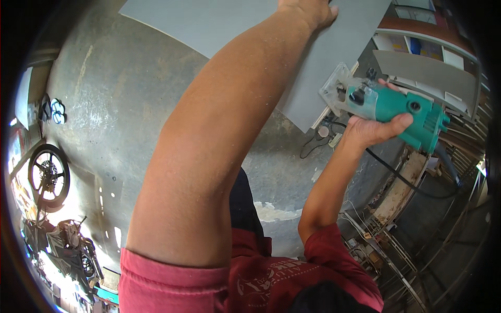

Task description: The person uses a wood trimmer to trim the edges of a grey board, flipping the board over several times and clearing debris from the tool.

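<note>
My right hand [368, 131] is wrapped round the body of a green trim router [396, 110] with a clear plastic guard. The router lies on its side, and its clear base plate [331, 89] is up against the right edge of a large grey board [334, 57]. A black cord [389, 166] trails from the tool. Across the picture reaches my left arm, and my left hand [308, 11] rests on the board at the top edge. Its thumb is stretched out; the other fingers are mostly cut off by the frame.
Below the board is a worn concrete floor [130, 88], with a small cord and plug [323, 131] near the board's corner. A cabinet with open shelves [428, 73] stands at the right. At the left are flip-flops [58, 111], a wheel [48, 176] and a motorbike [73, 250].
</note>
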`<state>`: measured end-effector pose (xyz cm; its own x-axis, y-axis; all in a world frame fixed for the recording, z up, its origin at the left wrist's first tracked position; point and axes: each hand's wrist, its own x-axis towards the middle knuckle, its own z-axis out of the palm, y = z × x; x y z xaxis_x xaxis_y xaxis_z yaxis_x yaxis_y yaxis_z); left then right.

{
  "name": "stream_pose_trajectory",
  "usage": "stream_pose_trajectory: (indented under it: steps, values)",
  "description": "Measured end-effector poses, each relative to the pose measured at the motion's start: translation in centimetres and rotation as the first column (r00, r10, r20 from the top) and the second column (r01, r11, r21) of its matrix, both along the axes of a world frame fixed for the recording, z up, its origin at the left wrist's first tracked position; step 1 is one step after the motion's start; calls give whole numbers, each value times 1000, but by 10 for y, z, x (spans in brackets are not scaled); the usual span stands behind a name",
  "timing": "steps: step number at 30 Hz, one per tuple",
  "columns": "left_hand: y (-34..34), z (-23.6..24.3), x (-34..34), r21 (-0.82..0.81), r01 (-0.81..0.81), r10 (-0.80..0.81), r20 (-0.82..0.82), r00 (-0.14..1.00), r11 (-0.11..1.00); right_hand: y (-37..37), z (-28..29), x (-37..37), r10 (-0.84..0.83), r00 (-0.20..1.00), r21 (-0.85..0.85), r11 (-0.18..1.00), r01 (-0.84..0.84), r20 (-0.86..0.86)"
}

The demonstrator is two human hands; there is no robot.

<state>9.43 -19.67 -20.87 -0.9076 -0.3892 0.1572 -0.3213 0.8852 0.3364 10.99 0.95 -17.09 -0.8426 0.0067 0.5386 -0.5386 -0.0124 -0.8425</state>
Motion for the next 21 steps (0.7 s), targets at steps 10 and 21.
stream_pose_trajectory:
  steps: [10,21]
  values:
    - [-7,4,-18,42,2,-3,18,1000,999,52,0,30,62,998,10,998,-62,-30]
    - [2,0,-23,5,-21,22,-43,999,1000,34,0,47,44,996,83,996,-37,-80]
